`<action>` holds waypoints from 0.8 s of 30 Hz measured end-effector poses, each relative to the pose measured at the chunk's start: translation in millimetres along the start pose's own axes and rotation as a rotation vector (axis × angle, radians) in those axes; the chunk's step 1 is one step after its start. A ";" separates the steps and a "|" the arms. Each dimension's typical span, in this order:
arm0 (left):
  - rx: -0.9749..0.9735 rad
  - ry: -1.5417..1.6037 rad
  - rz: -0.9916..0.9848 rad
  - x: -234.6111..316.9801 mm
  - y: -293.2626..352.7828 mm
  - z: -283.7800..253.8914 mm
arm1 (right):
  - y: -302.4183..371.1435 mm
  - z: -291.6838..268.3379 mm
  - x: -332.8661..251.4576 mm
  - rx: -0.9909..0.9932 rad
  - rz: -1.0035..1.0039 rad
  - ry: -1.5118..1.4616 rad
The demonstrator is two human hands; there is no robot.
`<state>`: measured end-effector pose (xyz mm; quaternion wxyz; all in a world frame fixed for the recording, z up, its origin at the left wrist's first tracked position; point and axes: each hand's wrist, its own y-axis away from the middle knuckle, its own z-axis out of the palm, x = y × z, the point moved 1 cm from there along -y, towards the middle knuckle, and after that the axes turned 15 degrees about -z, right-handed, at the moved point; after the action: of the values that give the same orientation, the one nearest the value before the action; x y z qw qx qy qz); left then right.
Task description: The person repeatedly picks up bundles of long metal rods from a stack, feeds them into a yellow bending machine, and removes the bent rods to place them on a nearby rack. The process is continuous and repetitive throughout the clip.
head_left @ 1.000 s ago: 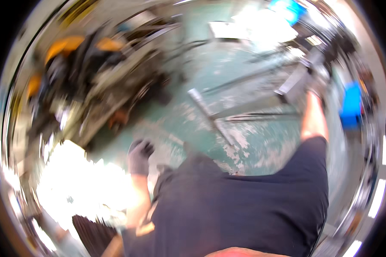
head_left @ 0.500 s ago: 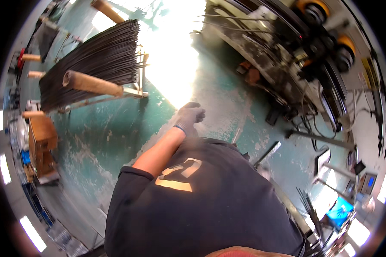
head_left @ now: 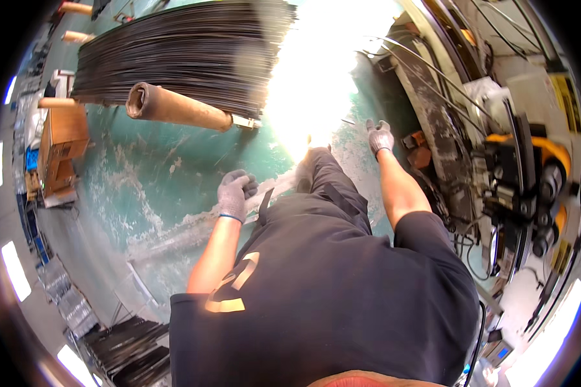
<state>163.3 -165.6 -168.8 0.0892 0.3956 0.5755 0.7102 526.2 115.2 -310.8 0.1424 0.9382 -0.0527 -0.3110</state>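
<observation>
My left hand (head_left: 235,195), in a grey knit glove with a blue cuff edge, hangs left of my body over the green floor. Its fingers are loosely bent and a little apart, with nothing visible in them. On the other side my right hand (head_left: 380,138), gloved the same way, reaches forward, fingers apart and holding nothing. It is nearest the dark machine frame (head_left: 432,97) on the right but does not touch it. Ahead on the left lies a thick stack of long thin black strips (head_left: 181,55) on a rack, beyond my left hand.
A brown cardboard-like tube (head_left: 177,108) juts from the rack's near side. A brown wooden cabinet (head_left: 66,151) stands far left. More dark strips (head_left: 132,351) lie lower left. Cables (head_left: 432,80) and machinery with orange-yellow parts (head_left: 549,164) line the right. Bright glare covers the floor ahead.
My view has shifted, and the strip rack appears closer and higher. My right hand has come into view. My left hand has swung left, away from in front of my body.
</observation>
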 end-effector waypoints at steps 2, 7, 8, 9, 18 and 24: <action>0.039 0.037 -0.067 5.4 2.7 9.2 | -34.1 62.9 -17.2 -0.047 0.007 -0.016; 0.063 0.027 -0.105 46.7 6.1 40.5 | -45.2 163.3 -119.4 -0.397 -0.204 -0.153; 0.080 -0.010 -0.068 63.8 4.7 51.2 | -46.5 172.3 -144.9 -0.475 -0.299 -0.161; 0.100 -0.043 -0.040 77.9 3.2 57.2 | -37.2 153.5 -191.0 -0.477 -0.317 -0.126; 0.157 0.117 0.042 171.4 -32.3 72.3 | -72.1 182.4 -357.4 -0.285 -0.884 0.185; 0.098 0.010 -0.050 165.4 -55.1 52.2 | -63.5 266.7 -362.4 -0.215 -1.055 0.497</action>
<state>68.9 -12.6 -140.4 0.0844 0.3816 0.6196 0.6807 76.9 181.3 -328.1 0.0708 0.8628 0.4874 -0.1142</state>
